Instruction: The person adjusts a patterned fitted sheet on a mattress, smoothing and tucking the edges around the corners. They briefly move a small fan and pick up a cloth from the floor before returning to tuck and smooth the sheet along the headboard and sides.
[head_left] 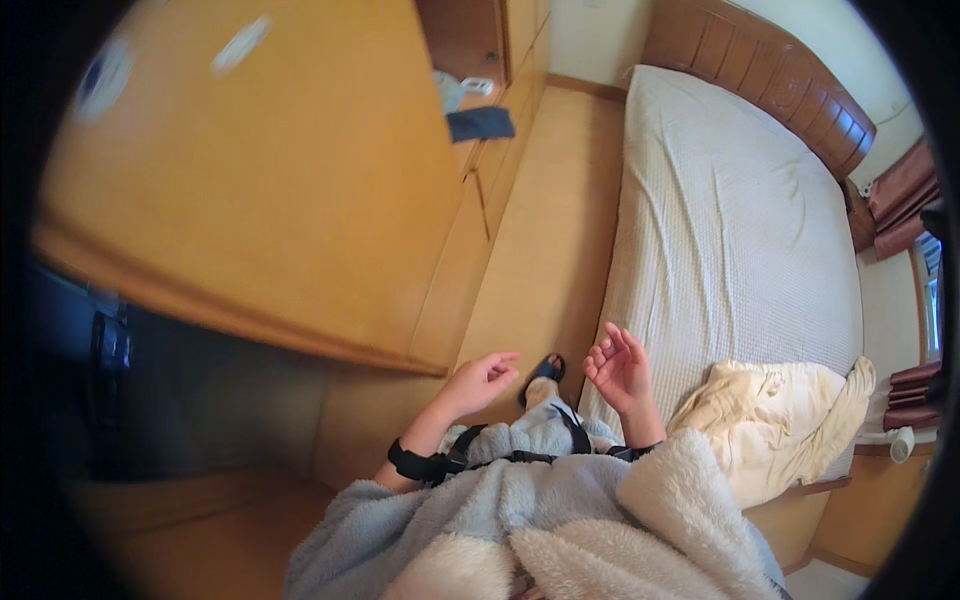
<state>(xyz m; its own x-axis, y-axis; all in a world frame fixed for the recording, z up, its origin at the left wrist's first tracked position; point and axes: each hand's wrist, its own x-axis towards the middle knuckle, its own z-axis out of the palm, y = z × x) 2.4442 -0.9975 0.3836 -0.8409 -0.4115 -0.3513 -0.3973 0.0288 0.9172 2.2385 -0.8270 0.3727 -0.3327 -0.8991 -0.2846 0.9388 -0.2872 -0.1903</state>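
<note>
Left grip [478, 383], right grip [622, 373] unclosed, empty; floor strip [543, 205] between cabinet [465, 258], bed edge [622, 240]

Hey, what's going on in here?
Someone in pale, fluffy clothing stands beside a bed. Their left hand, nearer a large wooden panel, and right hand, nearer the bed, are both raised and apparently empty. A crumpled cream cloth lies on the bed's near end.
</note>
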